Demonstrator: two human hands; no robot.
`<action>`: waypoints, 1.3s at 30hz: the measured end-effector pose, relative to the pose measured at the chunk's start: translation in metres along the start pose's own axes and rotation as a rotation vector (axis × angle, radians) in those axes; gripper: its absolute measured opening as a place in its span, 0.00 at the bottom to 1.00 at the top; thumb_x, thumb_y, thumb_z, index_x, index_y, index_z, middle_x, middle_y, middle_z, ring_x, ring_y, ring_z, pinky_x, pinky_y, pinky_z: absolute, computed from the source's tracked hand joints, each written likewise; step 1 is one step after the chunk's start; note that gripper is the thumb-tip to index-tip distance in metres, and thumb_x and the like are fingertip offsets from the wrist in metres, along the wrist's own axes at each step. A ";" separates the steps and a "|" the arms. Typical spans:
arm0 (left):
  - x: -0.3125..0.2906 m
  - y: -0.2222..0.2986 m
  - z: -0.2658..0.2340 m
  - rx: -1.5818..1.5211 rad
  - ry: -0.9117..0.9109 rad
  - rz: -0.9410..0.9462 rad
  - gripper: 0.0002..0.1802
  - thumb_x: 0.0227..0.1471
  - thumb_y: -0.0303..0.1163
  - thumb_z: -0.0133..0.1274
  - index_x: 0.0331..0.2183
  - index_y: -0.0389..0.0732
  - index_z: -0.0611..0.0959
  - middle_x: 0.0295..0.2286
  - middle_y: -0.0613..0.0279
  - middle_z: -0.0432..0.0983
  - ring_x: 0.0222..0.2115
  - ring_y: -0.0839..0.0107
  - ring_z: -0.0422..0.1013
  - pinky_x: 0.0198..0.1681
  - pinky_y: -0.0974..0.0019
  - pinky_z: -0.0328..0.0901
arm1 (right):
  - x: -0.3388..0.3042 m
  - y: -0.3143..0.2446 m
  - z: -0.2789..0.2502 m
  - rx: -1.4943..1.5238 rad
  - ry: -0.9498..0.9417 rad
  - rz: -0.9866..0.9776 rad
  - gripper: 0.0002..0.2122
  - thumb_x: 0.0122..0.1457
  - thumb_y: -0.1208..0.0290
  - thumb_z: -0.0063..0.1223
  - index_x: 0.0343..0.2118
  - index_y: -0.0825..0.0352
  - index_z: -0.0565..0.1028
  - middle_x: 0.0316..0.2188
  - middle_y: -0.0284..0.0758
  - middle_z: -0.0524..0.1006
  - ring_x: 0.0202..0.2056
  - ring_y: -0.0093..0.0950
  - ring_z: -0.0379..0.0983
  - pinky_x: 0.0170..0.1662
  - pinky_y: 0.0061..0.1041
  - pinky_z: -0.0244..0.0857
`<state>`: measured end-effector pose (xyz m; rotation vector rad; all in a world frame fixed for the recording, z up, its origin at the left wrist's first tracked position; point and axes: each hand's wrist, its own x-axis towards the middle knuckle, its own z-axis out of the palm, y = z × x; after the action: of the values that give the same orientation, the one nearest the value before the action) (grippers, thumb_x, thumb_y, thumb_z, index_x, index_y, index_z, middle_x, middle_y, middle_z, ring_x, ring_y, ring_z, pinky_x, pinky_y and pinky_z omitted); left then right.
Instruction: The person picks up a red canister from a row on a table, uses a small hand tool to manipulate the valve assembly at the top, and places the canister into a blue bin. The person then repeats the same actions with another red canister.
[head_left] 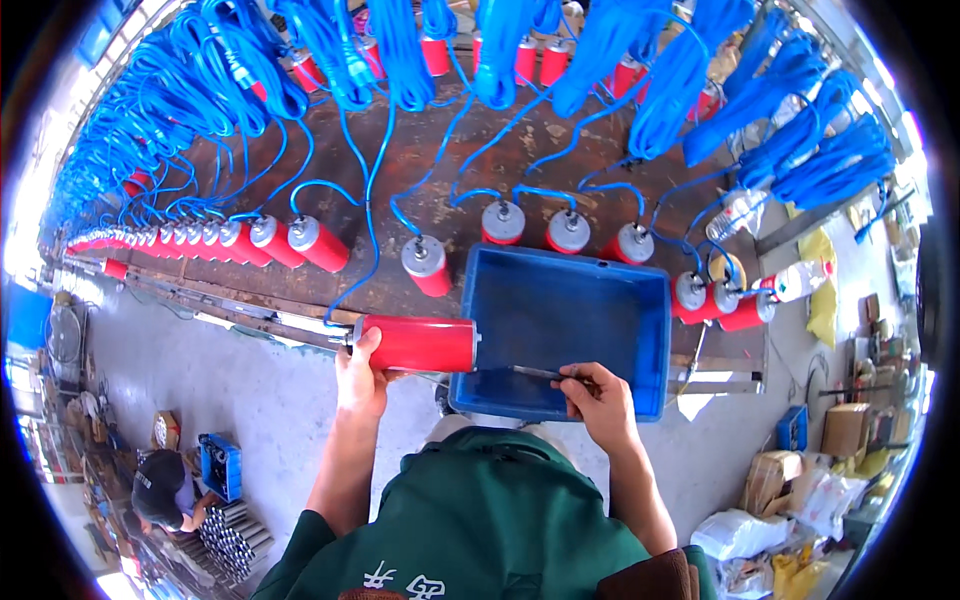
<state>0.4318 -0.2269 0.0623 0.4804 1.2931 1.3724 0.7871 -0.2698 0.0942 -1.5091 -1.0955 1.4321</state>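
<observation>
Head view, looking down over a workbench (pixel 420 150) ringed with red cylinders and blue cable.

Hidden or unclear: the fisheye bends the bench edge hard; upper left of the frame is washed out by glare, and the row of cylinders there shrinks until single pieces cannot be told apart. The cable coils (pixel 690 70) along the top edge are cut off by the frame. The tip of the thin tool (pixel 535 373) is dark against the tray and hard to read. Lower left, a second person (pixel 160 490) crouches near a bundle of metal tubes (pixel 232 535); their hands cannot be made out.

Counts: one blue plastic tray (pixel 560 320), centre frame. Three grey-capped cylinders (pixel 567 231) stand just beyond the tray's far wall, a fourth to its upper left, and three more bunch at its right corner. The left-hand row runs well past ten; exact count not possible.

Hands: left hand (pixel 360 375) is wrapped around the end of one red cylinder (pixel 418 343), held lying sideways just left of the tray, its right end touching the tray's wall. Right hand (pixel 598 395) is clenched on the thin tool, pinched between thumb and fingers, its point aimed left toward the held cylinder's end, over the tray's near rim.
</observation>
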 end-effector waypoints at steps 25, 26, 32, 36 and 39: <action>0.024 -0.037 0.016 -0.009 -0.230 -0.323 0.40 0.63 0.64 0.52 0.57 0.36 0.76 0.50 0.49 0.82 0.47 0.55 0.82 0.47 0.54 0.80 | 0.032 0.006 0.001 -0.223 -0.040 -0.226 0.11 0.69 0.79 0.53 0.52 0.69 0.79 0.32 0.39 0.82 0.32 0.25 0.78 0.39 0.26 0.73; 0.024 -0.036 0.016 0.004 -0.255 -0.312 0.40 0.63 0.64 0.52 0.58 0.37 0.76 0.50 0.49 0.82 0.47 0.55 0.82 0.48 0.53 0.80 | 0.033 0.006 0.002 -0.239 -0.046 -0.216 0.11 0.69 0.79 0.53 0.52 0.69 0.80 0.32 0.39 0.82 0.32 0.26 0.78 0.39 0.26 0.73; 0.022 -0.033 0.019 -0.004 -0.227 -0.330 0.36 0.68 0.60 0.46 0.58 0.36 0.75 0.51 0.47 0.82 0.49 0.54 0.81 0.52 0.52 0.78 | 0.038 -0.007 0.000 -0.156 -0.053 -0.212 0.07 0.72 0.77 0.51 0.47 0.71 0.79 0.35 0.40 0.83 0.27 0.23 0.76 0.33 0.24 0.72; 0.024 -0.035 0.017 -0.031 -0.215 -0.340 0.36 0.68 0.59 0.46 0.58 0.36 0.75 0.51 0.47 0.81 0.50 0.54 0.81 0.52 0.52 0.78 | 0.043 -0.009 0.002 -0.105 -0.053 -0.053 0.07 0.73 0.73 0.52 0.44 0.72 0.78 0.35 0.39 0.85 0.24 0.21 0.74 0.30 0.22 0.70; 0.026 -0.036 0.016 -0.031 -0.238 -0.319 0.39 0.65 0.63 0.51 0.58 0.36 0.75 0.51 0.48 0.81 0.49 0.55 0.82 0.49 0.54 0.80 | 0.049 0.002 0.007 -0.077 0.035 -0.035 0.13 0.74 0.64 0.51 0.41 0.72 0.79 0.29 0.38 0.84 0.23 0.22 0.74 0.29 0.24 0.68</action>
<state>0.4542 -0.2059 0.0262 0.3837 1.0977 1.0346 0.7801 -0.2244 0.0754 -1.5557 -1.1623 1.3488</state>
